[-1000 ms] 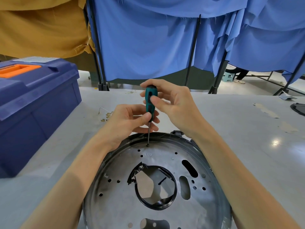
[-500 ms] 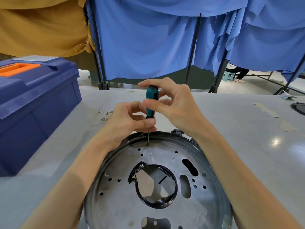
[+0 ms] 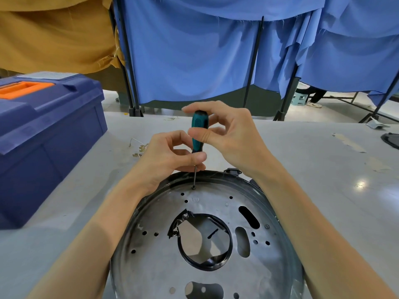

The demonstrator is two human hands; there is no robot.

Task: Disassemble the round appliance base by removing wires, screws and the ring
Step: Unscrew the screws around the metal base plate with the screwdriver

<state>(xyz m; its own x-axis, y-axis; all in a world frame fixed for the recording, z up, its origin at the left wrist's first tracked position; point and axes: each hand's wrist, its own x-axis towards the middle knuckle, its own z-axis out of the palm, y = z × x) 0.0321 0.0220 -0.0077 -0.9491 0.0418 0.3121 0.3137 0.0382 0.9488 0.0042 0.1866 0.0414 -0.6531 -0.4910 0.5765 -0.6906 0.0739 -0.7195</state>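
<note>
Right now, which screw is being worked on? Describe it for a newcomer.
Find the round metal base plate on the grey table. At its far edge, just inside the black rim, sits a small dark screw. Unlike the empty holes nearby, the teal-handled screwdriver stands on it.

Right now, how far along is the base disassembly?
Done: small loose parts lie on the table, and many holes in the base are empty. In hand: the left hand and right hand hold the screwdriver, its tip on a screw near the far rim. Left: that screw and the black ring around the middle opening.
</note>
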